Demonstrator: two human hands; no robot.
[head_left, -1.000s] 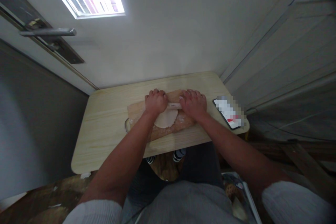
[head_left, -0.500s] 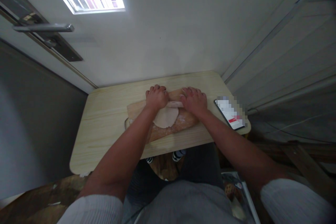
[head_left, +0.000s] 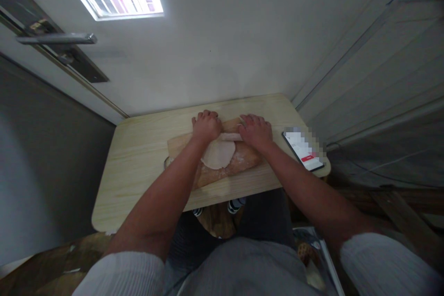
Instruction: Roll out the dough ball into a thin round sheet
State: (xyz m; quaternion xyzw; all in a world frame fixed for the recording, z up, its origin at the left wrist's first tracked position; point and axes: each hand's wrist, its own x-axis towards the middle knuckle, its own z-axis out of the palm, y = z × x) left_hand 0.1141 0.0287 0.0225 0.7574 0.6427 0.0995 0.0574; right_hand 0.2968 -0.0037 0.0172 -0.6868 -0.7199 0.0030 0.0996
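Both my hands are closed over a pale rolling pin (head_left: 231, 137), of which only the middle stretch shows. My left hand (head_left: 207, 126) wraps its left end and my right hand (head_left: 256, 129) its right end. Under and just in front of the pin lies a flat, roundish sheet of dough (head_left: 218, 155), its left side partly covered by my left forearm. The dough rests on a wooden cutting board (head_left: 244, 159) dusted with flour, which has a metal handle at its left edge.
The board lies on a small light-wood table (head_left: 138, 162) pushed against a white door (head_left: 215, 55). A phone (head_left: 303, 150) with its screen lit sits at the table's right end. A door handle (head_left: 57, 38) juts out at upper left. Below right stands an open container (head_left: 328, 259).
Hands, rolling pin and dough look almost the same as before. The whole view has shifted very slightly.
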